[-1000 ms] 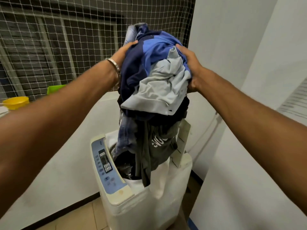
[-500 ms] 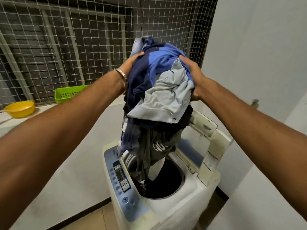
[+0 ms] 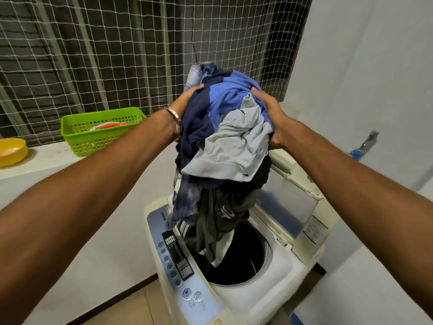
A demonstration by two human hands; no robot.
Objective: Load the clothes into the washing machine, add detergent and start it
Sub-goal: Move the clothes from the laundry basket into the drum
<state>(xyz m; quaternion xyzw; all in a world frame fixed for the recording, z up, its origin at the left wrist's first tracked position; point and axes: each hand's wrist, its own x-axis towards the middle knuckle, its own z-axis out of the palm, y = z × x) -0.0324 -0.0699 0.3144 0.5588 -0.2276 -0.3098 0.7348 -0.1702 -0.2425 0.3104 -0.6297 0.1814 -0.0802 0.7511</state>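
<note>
A big bundle of clothes (image 3: pixel 225 127), blue, navy, pale grey and dark olive, hangs between both my hands above the washing machine (image 3: pixel 246 299). My left hand (image 3: pixel 187 102) presses its left side and my right hand (image 3: pixel 271 113) its right side. The lowest garments dangle into the dark open drum (image 3: pixel 243 261). The lid (image 3: pixel 297 207) stands raised on the right. A blue control panel (image 3: pixel 178 261) runs along the machine's left edge. No detergent is visible.
A green plastic basket (image 3: pixel 100 130) and a yellow bowl (image 3: pixel 11 150) sit on a white ledge at left, below a netted window. A tap (image 3: pixel 365 143) sticks out of the white wall at right. Beige floor tiles show beside the machine.
The view has shifted, so the open drum and raised lid now show fully. The bundle hangs over the drum with its lower garments reaching inside. Both hands keep the same hold.
</note>
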